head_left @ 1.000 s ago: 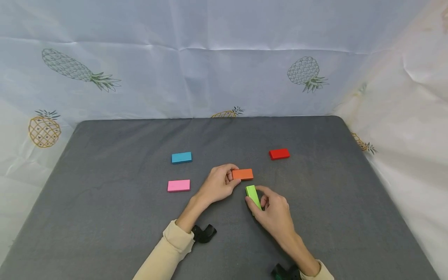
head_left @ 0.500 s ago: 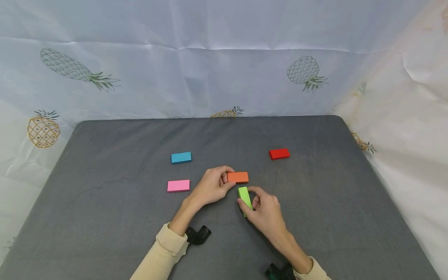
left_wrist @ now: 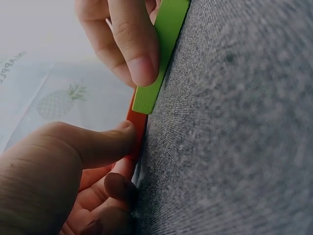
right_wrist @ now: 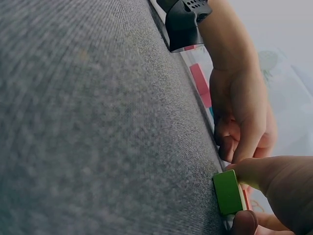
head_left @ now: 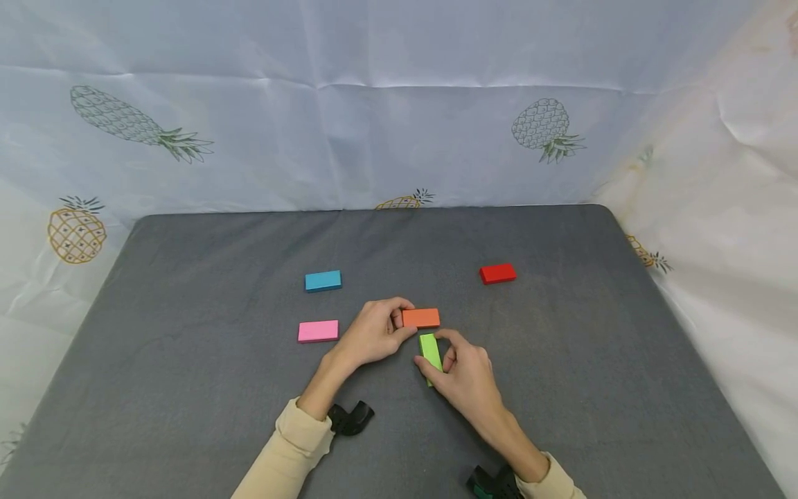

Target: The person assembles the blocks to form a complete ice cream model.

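Note:
Near the middle of the table, my left hand (head_left: 369, 334) pinches an orange rectangular block (head_left: 421, 318) by its left end, thumb at the front edge. Just in front of it, my right hand (head_left: 469, 382) holds a lime green block (head_left: 430, 352) between thumb and fingers along its long sides. The green block points away from me, its far end close to the front edge of the orange block. In the left wrist view the green block (left_wrist: 168, 39) overlaps part of the orange one (left_wrist: 139, 129); whether they touch cannot be told.
A pink block (head_left: 318, 331) and a blue block (head_left: 323, 281) lie left of the hands. Farther back on the right is a red block (head_left: 497, 274). A grey cloth covers the table (head_left: 187, 388), and a white pineapple-print curtain (head_left: 349, 138) hangs behind it.
Both hands have shifted left and slightly toward me, carrying the orange and green blocks along. The gap between the two blocks looks smaller. Pink, blue and red blocks stay put.

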{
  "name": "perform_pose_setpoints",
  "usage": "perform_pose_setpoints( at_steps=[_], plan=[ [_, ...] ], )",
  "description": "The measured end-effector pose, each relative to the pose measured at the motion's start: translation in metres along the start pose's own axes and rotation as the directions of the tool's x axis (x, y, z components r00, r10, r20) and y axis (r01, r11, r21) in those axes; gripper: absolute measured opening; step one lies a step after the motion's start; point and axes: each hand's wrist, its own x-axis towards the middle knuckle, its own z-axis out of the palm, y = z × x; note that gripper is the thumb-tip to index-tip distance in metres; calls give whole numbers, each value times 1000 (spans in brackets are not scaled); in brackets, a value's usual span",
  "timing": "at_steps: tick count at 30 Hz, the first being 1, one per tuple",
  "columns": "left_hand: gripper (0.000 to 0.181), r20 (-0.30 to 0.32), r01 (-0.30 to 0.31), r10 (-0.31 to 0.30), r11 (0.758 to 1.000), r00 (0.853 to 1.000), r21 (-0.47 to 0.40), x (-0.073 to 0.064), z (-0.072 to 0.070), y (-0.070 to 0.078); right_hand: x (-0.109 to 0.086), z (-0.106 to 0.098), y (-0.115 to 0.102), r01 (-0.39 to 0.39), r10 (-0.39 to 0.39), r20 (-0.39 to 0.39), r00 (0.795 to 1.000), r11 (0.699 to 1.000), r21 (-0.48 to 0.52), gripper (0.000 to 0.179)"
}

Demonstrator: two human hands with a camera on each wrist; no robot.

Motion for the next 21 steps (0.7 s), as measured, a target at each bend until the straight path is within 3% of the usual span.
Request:
perform_pose_setpoints(
  at_steps=[9,17,21],
  plan=[
    [28,11,-4,4,1000,1000,9,0,0,-3,1,2,-1,-1,1,2,1000,1000,-10,47],
    [40,18,-75,75,997,997,-3,0,-3,-5,-2,1,-2,-24,24,13,1000,1000,-7,53],
    [36,32,-86,86,996,996,7,-1,-4,-7,-5,1,-2,-24,24,17,1000,1000,-2,52]
  ],
)
